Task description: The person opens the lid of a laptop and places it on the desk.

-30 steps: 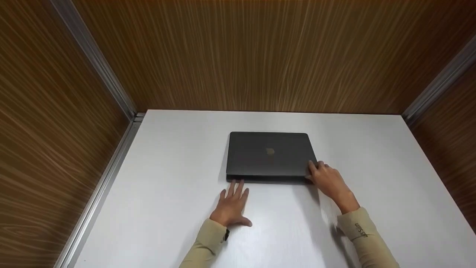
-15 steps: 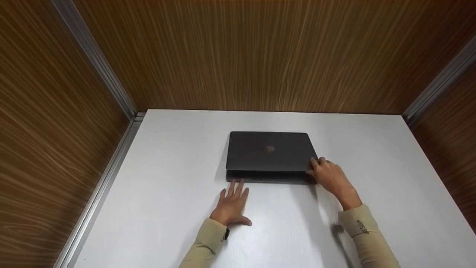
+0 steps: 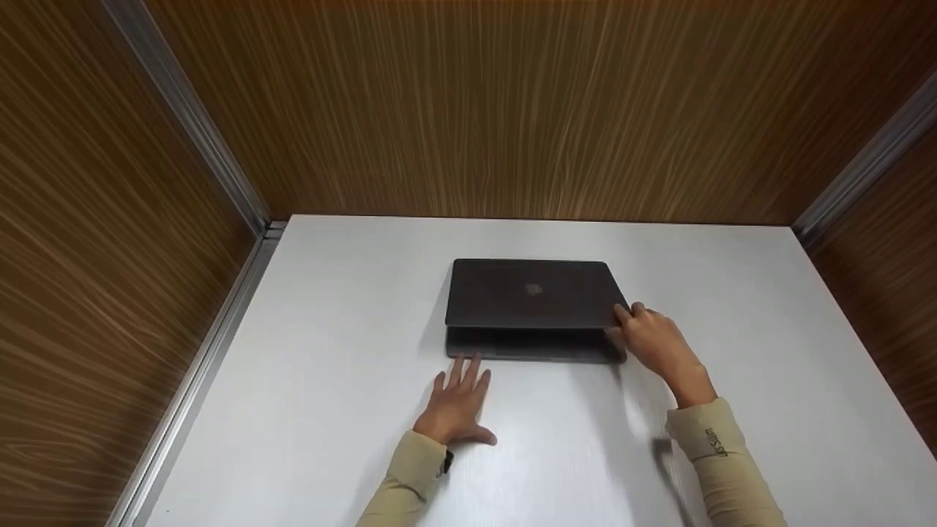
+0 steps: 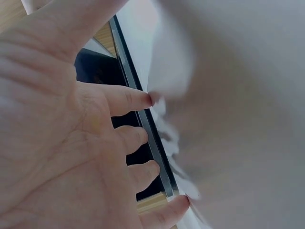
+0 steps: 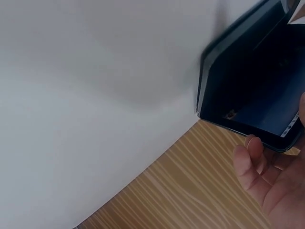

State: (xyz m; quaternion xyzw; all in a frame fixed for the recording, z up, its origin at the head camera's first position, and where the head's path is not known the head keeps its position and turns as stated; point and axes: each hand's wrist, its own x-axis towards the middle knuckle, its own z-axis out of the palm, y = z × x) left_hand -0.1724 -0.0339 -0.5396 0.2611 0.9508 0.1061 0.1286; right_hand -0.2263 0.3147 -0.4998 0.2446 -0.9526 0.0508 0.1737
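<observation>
A dark grey laptop (image 3: 505, 300) with a logo on its lid sits on the white table, its lid raised partway from the base (image 3: 468, 350). My right hand (image 3: 655, 344) grips the lid's right front corner between thumb and fingers. In the right wrist view, a lit screen (image 5: 271, 105) shows inside, with the curled fingers (image 5: 252, 167) at the lid's edge. Spread flat on the table, my left hand (image 3: 452, 410) has straight fingers reaching the base's front edge. The left wrist view shows those fingertips (image 4: 140, 136) against that edge (image 4: 126, 52).
The white table (image 3: 351, 307) surrounds the laptop on all sides. Wood-grain panels (image 3: 512, 110) stand behind it and at both sides, with metal rails (image 3: 198, 132) at the corners.
The right hand has lifted the lid's front edge, widening the gap above the base and exposing more of the inside. My left hand has stayed in place.
</observation>
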